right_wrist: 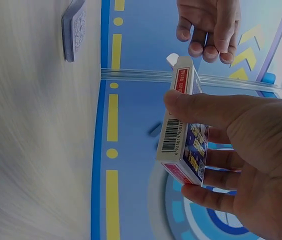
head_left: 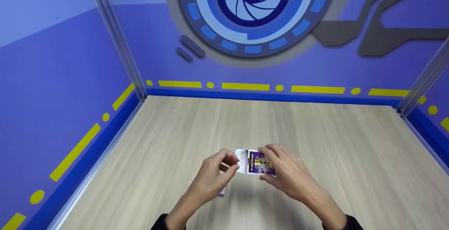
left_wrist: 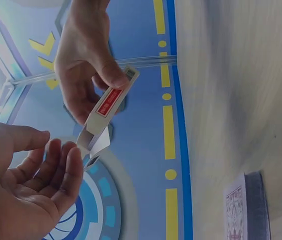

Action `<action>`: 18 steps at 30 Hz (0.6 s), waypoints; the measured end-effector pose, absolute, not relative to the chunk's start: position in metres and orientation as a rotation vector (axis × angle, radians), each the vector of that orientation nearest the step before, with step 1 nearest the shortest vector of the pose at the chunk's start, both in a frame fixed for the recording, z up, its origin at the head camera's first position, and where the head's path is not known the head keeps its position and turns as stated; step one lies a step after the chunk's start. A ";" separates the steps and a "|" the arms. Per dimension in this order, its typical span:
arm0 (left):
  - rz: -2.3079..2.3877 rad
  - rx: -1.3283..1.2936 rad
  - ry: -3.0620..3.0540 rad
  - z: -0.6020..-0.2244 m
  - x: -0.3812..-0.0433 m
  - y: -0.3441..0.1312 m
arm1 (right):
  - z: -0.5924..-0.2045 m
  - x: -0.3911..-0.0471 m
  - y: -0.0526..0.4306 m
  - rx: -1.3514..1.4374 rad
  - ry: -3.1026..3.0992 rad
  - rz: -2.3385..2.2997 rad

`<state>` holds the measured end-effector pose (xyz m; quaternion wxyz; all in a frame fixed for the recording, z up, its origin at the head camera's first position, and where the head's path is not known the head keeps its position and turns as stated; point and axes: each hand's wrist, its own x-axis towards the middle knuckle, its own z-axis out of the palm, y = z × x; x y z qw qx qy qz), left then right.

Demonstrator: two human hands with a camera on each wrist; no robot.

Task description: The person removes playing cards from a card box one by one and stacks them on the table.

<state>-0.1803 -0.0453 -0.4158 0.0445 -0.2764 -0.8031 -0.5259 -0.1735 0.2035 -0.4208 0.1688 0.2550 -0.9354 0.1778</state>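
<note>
My right hand (head_left: pixel 291 174) holds a small playing card box (head_left: pixel 259 163) above the table, thumb on one narrow side and fingers on the other. A purple and yellow printed face shows in the head view, a barcode in the right wrist view. The box's white end flap (head_left: pixel 241 160) stands open toward my left hand (head_left: pixel 210 175). Close beside that flap, the left fingers are loosely bent with nothing between them; the right wrist view shows them apart from the box. A deck of playing cards (left_wrist: pixel 236 212) lies on the table, mostly hidden under the left hand in the head view.
The light wood table (head_left: pixel 168 128) is bordered by blue-purple panels with yellow marks (head_left: pixel 80 149) at the left, back and right. Metal corner posts (head_left: pixel 117 37) join the panels. A large round emblem (head_left: pixel 252 30) decorates the back panel.
</note>
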 end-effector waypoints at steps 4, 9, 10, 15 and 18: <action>-1.605 -0.862 -2.410 -0.420 -0.181 -0.042 | -0.420 -0.172 0.202 0.756 -2.648 0.496; -1.617 -0.827 -2.403 -0.424 -0.181 -0.039 | -0.419 -0.171 0.201 0.796 -2.635 0.506; -1.623 -0.815 -2.403 -0.425 -0.181 -0.038 | -0.418 -0.170 0.201 0.804 -2.636 0.510; -1.667 -0.758 -2.430 -0.427 -0.182 -0.037 | -0.416 -0.169 0.200 0.838 -2.642 0.512; -1.718 -0.747 -2.440 -0.428 -0.183 -0.036 | -0.416 -0.168 0.200 0.868 -2.618 0.514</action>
